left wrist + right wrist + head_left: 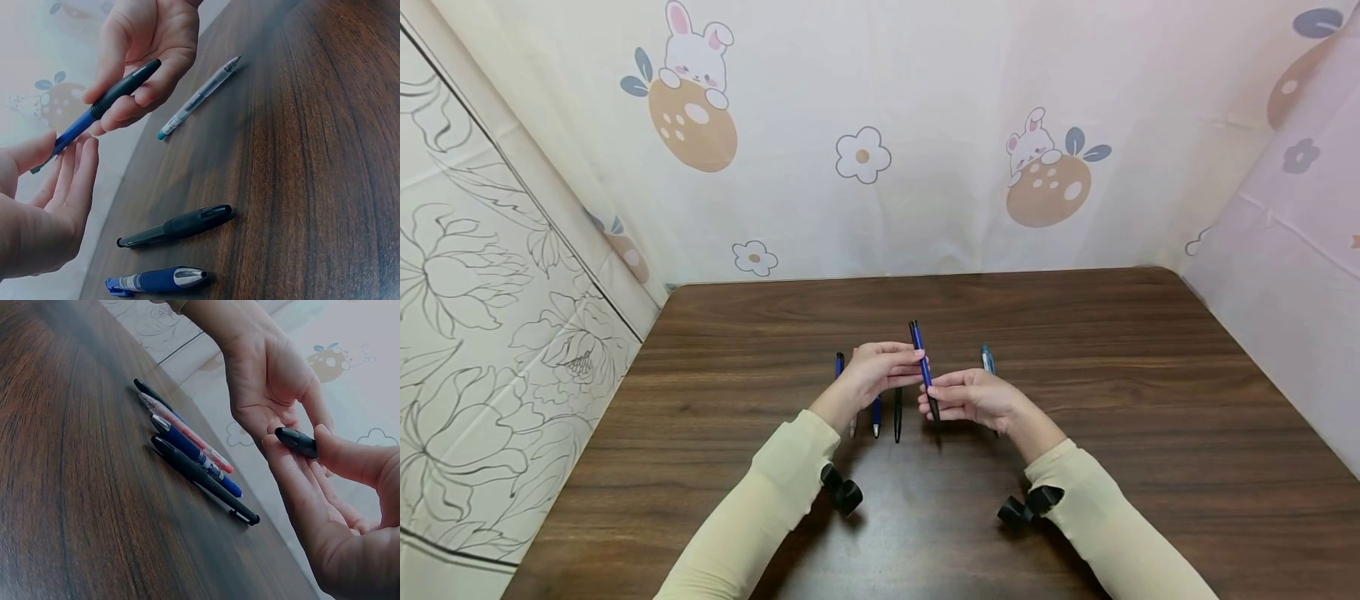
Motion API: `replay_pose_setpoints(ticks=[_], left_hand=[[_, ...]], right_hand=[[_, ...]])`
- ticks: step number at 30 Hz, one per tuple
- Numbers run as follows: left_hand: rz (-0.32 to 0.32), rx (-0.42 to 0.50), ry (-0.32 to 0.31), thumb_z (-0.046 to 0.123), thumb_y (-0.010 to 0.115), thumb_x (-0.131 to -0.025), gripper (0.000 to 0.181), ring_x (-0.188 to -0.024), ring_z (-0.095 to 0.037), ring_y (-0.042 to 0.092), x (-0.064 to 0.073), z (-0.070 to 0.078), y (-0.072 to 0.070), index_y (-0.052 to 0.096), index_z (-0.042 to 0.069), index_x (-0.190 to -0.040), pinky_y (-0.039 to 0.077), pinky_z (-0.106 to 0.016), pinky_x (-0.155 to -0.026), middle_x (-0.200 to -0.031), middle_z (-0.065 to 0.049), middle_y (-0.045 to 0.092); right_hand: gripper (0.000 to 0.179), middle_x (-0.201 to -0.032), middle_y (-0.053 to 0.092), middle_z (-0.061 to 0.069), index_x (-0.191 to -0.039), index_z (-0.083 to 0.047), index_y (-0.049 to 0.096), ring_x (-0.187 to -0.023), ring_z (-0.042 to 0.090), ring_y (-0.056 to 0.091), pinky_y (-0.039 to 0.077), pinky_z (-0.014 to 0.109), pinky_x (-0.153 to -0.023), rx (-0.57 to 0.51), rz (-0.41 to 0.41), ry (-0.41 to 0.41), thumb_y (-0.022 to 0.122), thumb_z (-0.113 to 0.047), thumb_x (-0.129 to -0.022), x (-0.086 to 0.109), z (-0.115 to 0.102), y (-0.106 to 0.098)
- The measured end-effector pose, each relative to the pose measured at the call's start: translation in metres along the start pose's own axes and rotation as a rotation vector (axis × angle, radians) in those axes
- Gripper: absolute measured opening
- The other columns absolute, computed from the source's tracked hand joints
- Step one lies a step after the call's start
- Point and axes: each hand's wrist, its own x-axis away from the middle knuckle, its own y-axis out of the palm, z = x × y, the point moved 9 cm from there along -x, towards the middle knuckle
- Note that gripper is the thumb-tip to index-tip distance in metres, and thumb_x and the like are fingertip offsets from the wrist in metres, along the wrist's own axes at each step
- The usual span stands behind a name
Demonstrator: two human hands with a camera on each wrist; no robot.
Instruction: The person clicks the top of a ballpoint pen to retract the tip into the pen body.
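Note:
Both hands hold one blue pen with a black grip (pixel 921 354) above the table. My left hand (pixel 876 372) pinches the blue barrel near its upper end. Lower down, the thumb and fingers of my right hand (pixel 976 395) pinch the black grip, whose tip points toward me. Below and left of the hands, several pens lie side by side: a black pen (pixel 200 478), a blue pen with a silver tip (pixel 194 449), a clear pen with a pink-red inside (pixel 187 431) and a dark-tipped pen (pixel 150 392). A clear pen with a teal end (pixel 199 99) lies beyond my right hand.
The pens lie on a dark wood-grain table (pixel 1112 358). A pale curtain with rabbit prints (pixel 925 167) hangs along its far edge, and a flower-patterned panel (pixel 490 292) stands at the left. Black camera mounts (pixel 842 490) sit on both wrists.

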Motion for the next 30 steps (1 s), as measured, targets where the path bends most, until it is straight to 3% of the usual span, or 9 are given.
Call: replay_pose_setpoints(ticks=[5,11,19,26,30], left_hand=[[0.018,0.009,-0.011,0.01,0.067,-0.089,0.029,-0.082,-0.014,0.073,-0.001,-0.002,-0.002,0.064,-0.003,-0.115,0.059,-0.031,-0.086,-0.103,-0.015,0.074],[0.04,0.024,-0.007,0.01,0.066,-0.09,0.03,-0.083,-0.015,0.073,-0.002,-0.002,-0.004,0.062,-0.004,-0.117,0.059,-0.032,-0.086,-0.1,-0.013,0.074],[0.085,0.015,-0.006,0.009,0.067,-0.089,0.032,-0.077,-0.013,0.071,-0.005,-0.001,-0.008,0.061,-0.004,-0.118,0.057,-0.037,-0.09,-0.103,-0.014,0.072],[0.102,-0.057,0.013,0.008,0.068,-0.088,0.029,-0.074,-0.013,0.071,-0.009,-0.001,-0.009,0.065,-0.006,-0.113,0.06,-0.034,-0.084,-0.106,-0.02,0.071],[0.13,-0.103,0.02,0.008,0.069,-0.087,0.027,-0.075,-0.015,0.072,-0.01,-0.004,-0.008,0.066,-0.005,-0.111,0.06,-0.034,-0.081,-0.11,-0.023,0.07]], right_hand=[[0.038,-0.094,0.076,0.003,-0.123,0.015,0.053,-0.089,0.013,0.073,0.06,0.031,-0.084,0.05,0.034,0.003,0.059,-0.011,-0.095,0.0,0.001,-0.003],[0.049,-0.096,0.076,0.004,-0.129,0.02,0.045,-0.091,0.014,0.072,0.059,0.032,-0.086,0.134,0.063,-0.002,0.059,-0.013,-0.095,0.001,0.001,-0.008],[0.043,-0.093,0.073,0.007,-0.124,0.021,0.049,-0.087,0.015,0.071,0.06,0.035,-0.084,0.222,0.145,-0.018,0.059,-0.008,-0.094,0.003,0.003,-0.018],[0.04,-0.104,0.072,0.024,-0.121,0.02,0.053,-0.087,0.02,0.073,0.061,0.037,-0.081,0.3,0.203,-0.021,0.061,-0.008,-0.093,0.007,0.001,-0.025],[0.039,-0.106,0.07,0.027,-0.12,0.018,0.056,-0.086,0.021,0.073,0.061,0.039,-0.08,0.366,0.239,-0.009,0.062,-0.01,-0.093,0.009,0.0,-0.028]])
